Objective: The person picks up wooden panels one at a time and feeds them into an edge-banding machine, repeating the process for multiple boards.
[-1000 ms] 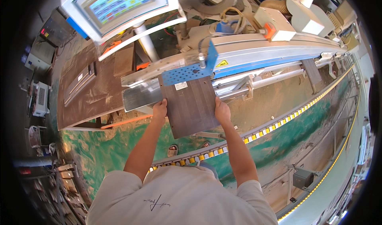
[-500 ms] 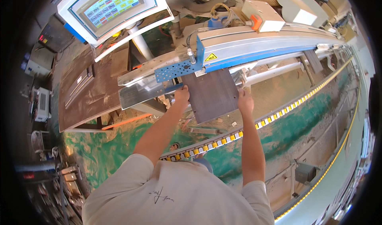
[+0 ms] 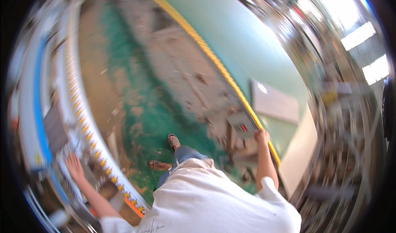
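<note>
My left hand [image 3: 74, 167] is open, fingers stretched out, just off the near end of a dark flat board [image 3: 55, 127]. That board lies at the blue-edged machine [image 3: 42, 97] on the left; whether a fingertip touches it I cannot tell. On the right, my right hand [image 3: 261, 136] looks curled at the yellow edge [image 3: 237, 91] of a large pale green table [image 3: 231, 31], with its fingers blurred. Another flat greyish-brown board [image 3: 275, 103] lies on that table, beyond the right hand and apart from it.
A roller rail with yellow wheels [image 3: 85, 128] curves along the machine between it and my feet. Below the table edge sits a grey box with a red display [image 3: 242, 128]. Green painted floor [image 3: 152, 105] lies underfoot. Blurred racks [image 3: 338, 150] stand at the far right.
My view has swung right, blurring much of the scene. Both hands have let go of the dark board, which stays at the machine. My right hand has moved across to the table's yellow edge.
</note>
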Action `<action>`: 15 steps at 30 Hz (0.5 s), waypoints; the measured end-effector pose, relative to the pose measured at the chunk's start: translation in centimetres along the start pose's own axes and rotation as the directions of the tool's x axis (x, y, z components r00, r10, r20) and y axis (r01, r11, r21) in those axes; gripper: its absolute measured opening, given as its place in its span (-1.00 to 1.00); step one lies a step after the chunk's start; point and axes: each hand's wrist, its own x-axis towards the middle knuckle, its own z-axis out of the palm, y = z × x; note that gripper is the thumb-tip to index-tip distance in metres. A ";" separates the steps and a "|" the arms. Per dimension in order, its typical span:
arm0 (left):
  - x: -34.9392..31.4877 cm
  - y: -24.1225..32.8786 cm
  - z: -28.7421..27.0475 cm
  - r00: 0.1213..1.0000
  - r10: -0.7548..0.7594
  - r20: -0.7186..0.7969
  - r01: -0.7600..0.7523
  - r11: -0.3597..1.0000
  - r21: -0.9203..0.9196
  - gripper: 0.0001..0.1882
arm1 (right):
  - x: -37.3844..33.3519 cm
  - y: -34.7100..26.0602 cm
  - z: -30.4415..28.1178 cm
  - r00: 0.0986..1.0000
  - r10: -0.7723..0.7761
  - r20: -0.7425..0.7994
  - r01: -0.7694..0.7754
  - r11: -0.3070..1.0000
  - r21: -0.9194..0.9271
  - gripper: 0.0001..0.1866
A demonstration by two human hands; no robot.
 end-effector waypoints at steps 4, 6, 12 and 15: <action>-16.0 -15.6 0.6 0.941 -0.230 0.248 0.204 0.971 0.124 -0.69 | 6.5 0.2 -10.3 0.966 0.069 -0.249 -0.041 0.992 0.118 -0.67; -30.0 -26.9 12.5 0.832 -0.491 0.258 0.334 0.814 0.475 -0.63 | 13.4 2.1 -14.2 0.943 0.112 -0.314 -0.063 0.985 0.161 -0.66; -40.3 -48.0 8.9 0.755 -0.634 -0.168 0.318 0.130 0.939 -0.71 | 31.5 4.3 -28.2 0.881 0.214 -0.422 -0.122 0.964 0.234 -0.69; -46.1 -50.4 10.2 0.810 -0.568 -0.147 0.190 0.016 0.982 -0.57 | 38.3 6.0 -30.1 0.895 0.295 -0.334 -0.195 0.933 0.302 -0.48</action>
